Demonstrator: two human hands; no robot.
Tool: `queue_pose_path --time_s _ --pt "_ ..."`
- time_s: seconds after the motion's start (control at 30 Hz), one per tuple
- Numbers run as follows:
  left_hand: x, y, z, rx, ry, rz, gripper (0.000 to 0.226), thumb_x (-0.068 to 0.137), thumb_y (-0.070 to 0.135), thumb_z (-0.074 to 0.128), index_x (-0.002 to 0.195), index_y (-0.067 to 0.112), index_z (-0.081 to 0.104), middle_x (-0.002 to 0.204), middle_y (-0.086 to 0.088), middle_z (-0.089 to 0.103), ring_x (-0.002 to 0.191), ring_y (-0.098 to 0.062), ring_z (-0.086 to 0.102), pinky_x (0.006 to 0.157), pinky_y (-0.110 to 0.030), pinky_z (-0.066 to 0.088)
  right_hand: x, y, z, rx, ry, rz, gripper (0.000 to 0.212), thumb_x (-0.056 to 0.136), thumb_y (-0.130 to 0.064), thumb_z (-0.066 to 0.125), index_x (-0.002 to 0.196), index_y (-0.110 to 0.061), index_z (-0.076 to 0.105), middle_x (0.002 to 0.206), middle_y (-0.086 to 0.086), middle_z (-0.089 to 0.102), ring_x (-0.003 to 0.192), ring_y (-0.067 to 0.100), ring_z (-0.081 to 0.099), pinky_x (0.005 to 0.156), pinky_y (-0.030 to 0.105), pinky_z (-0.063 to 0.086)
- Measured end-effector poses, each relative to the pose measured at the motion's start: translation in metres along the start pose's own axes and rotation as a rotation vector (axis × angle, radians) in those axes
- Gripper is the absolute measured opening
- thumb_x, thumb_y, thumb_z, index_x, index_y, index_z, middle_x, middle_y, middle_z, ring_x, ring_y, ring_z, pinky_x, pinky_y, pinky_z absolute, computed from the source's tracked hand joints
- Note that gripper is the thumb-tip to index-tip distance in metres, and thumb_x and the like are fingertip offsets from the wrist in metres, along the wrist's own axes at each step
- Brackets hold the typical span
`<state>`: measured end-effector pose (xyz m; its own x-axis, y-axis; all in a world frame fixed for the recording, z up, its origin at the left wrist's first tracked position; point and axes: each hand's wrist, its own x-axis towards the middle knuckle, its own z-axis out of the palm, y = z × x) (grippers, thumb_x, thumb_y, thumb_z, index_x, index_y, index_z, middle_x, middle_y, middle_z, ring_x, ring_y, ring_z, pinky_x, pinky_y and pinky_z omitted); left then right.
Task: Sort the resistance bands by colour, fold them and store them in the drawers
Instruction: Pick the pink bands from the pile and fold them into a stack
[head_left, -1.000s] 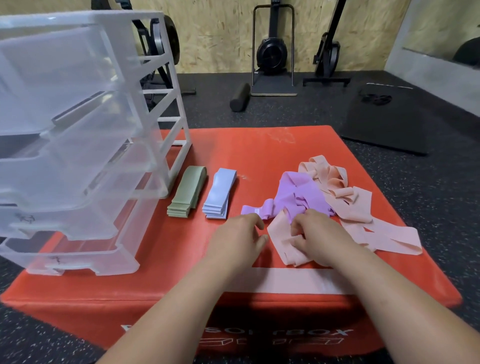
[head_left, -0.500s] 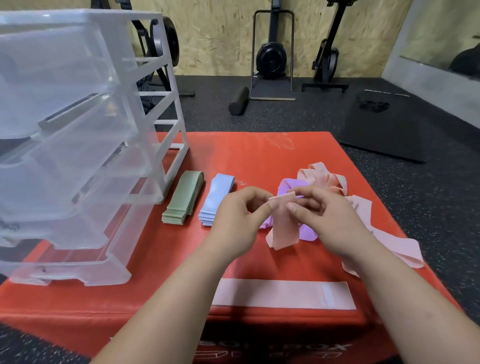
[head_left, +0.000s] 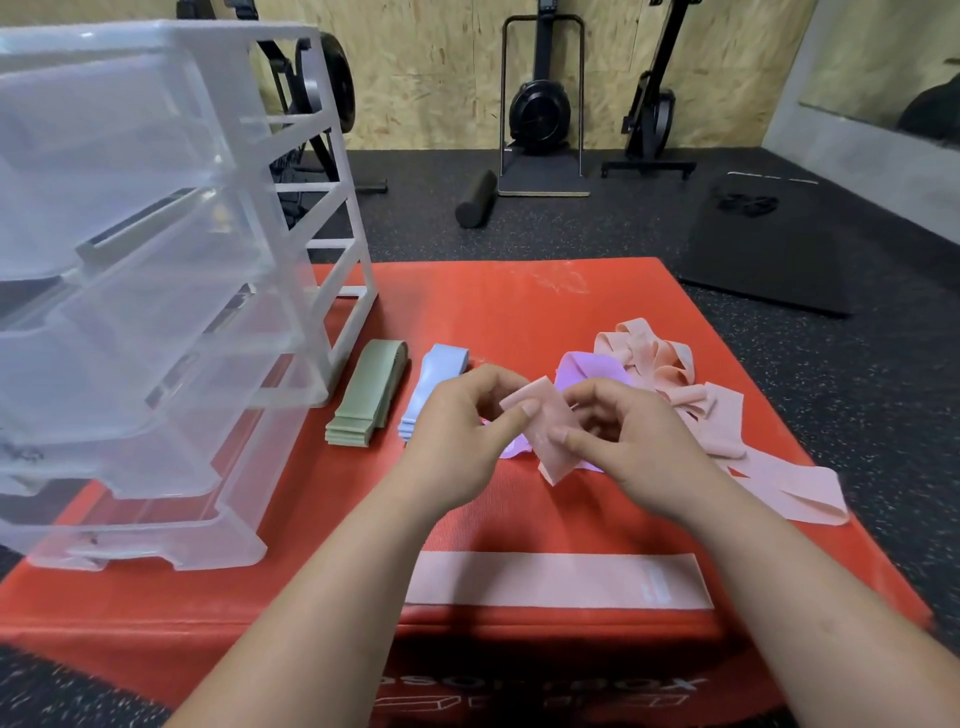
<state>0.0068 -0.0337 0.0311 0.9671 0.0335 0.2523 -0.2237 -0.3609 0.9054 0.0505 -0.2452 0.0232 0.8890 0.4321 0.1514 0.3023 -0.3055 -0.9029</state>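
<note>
Resistance bands (head_left: 675, 400) of 4 colours are seen in the head view, spread over the top of a red box (head_left: 519, 301) that fills the lower half of the frame. 1 pink band (head_left: 550, 441) is held up above the box at the centre of the frame, tilted, with its lower end hanging free. The left hand (head_left: 457, 431) is curled, its thumb and forefinger pinched on the band's upper left edge. The right hand (head_left: 639, 447) is also curled, and its thumb and fingertips are clamped on the band's right side.

Left of the hands, a green stack (head_left: 366, 400) and a blue stack (head_left: 434, 384) of folded bands are laid side by side, close but apart. Behind the hands, purple bands (head_left: 582, 369) are bunched loosely, and a pink pile (head_left: 654, 358) is tangled just right of them, with loops trailing toward the right edge of the box. A flat pink band (head_left: 556, 579) is laid straight along the near edge of the box, below the forearms.

A clear drawer unit (head_left: 156, 260) is set on the box at the left of the frame, with its drawers pulled out in steps. On the dark floor beyond, a foam roller (head_left: 477, 200) and a black mat (head_left: 769, 249) are seen in the upper part of the frame.
</note>
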Motion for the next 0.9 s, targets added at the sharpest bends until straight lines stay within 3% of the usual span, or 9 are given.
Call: queue_pose_path --time_s 0.1,0.23,0.3,0.37,0.5,0.63,0.8,0.9 --pt "0.001 0.001 -0.006 -0.111 0.057 0.008 0.008 0.102 0.013 0.07 0.101 0.019 0.076 0.091 0.001 0.077 0.087 -0.025 0.07 0.08 -0.048 0.057 -0.001 0.011 -0.003 -0.091 -0.082 0.034 0.014 0.09 -0.02 0.081 0.101 -0.025 0.074 0.094 -0.003 0.077 0.09 0.024 0.072 0.09 0.046 0.057" --pt "0.003 0.002 -0.016 -0.272 0.236 -0.009 0.006 0.102 0.011 0.07 0.102 0.014 0.075 0.085 0.013 0.071 0.078 -0.007 0.062 0.075 -0.025 0.05 -0.001 0.018 -0.012 -0.26 -0.116 0.037 0.012 0.087 -0.032 0.081 0.095 -0.03 0.072 0.089 -0.012 0.072 0.083 0.016 0.064 0.084 0.042 0.053" --pt "0.004 0.002 -0.021 -0.353 0.319 -0.039 0.006 0.102 0.011 0.069 0.104 0.011 0.075 0.085 0.01 0.07 0.077 -0.007 0.059 0.074 -0.021 0.05 -0.003 0.019 -0.017 -0.326 -0.121 0.037 0.014 0.087 -0.033 0.081 0.086 -0.031 0.068 0.078 -0.015 0.062 0.075 0.012 0.053 0.072 0.036 0.044" --pt "0.005 0.0 -0.025 -0.384 0.38 -0.059 0.007 0.102 0.012 0.069 0.106 0.012 0.075 0.085 0.007 0.069 0.074 -0.008 0.057 0.071 -0.019 0.05 -0.005 0.02 -0.022 -0.419 -0.105 0.052 0.017 0.087 -0.033 0.081 0.082 -0.033 0.065 0.073 -0.014 0.059 0.071 0.01 0.052 0.068 0.035 0.041" --pt "0.004 -0.008 -0.035 -0.353 0.47 -0.086 0.012 0.102 0.015 0.07 0.113 0.014 0.075 0.096 0.003 0.072 0.076 -0.003 0.06 0.073 -0.018 0.052 -0.006 0.015 -0.036 -0.43 -0.107 0.1 0.015 0.089 -0.028 0.079 0.082 -0.032 0.066 0.069 -0.007 0.073 0.067 0.012 0.071 0.077 0.038 0.053" --pt "0.002 -0.02 -0.044 -0.336 0.487 -0.16 0.007 0.1 0.016 0.072 0.106 0.014 0.076 0.095 -0.004 0.074 0.075 -0.008 0.061 0.077 -0.028 0.051 -0.007 0.007 -0.051 -0.374 -0.045 0.071 0.012 0.087 -0.029 0.083 0.09 -0.034 0.073 0.079 -0.01 0.075 0.082 0.008 0.07 0.085 0.036 0.052" --pt "-0.004 -0.031 -0.056 -0.303 0.524 -0.241 0.006 0.098 0.015 0.071 0.103 0.016 0.075 0.088 -0.004 0.074 0.072 -0.012 0.06 0.068 -0.027 0.049 -0.016 0.009 -0.064 -0.435 0.061 0.112 0.015 0.082 -0.032 0.086 0.088 -0.038 0.074 0.081 -0.013 0.074 0.077 0.008 0.068 0.075 0.037 0.052" --pt "-0.008 -0.032 -0.061 -0.251 0.52 -0.26 0.009 0.099 0.01 0.07 0.105 0.013 0.075 0.085 -0.002 0.073 0.065 -0.005 0.059 0.06 -0.02 0.048 -0.022 0.01 -0.071 -0.479 0.129 0.107 0.017 0.082 -0.028 0.086 0.088 -0.038 0.075 0.084 -0.021 0.073 0.079 0.002 0.065 0.071 0.027 0.046"
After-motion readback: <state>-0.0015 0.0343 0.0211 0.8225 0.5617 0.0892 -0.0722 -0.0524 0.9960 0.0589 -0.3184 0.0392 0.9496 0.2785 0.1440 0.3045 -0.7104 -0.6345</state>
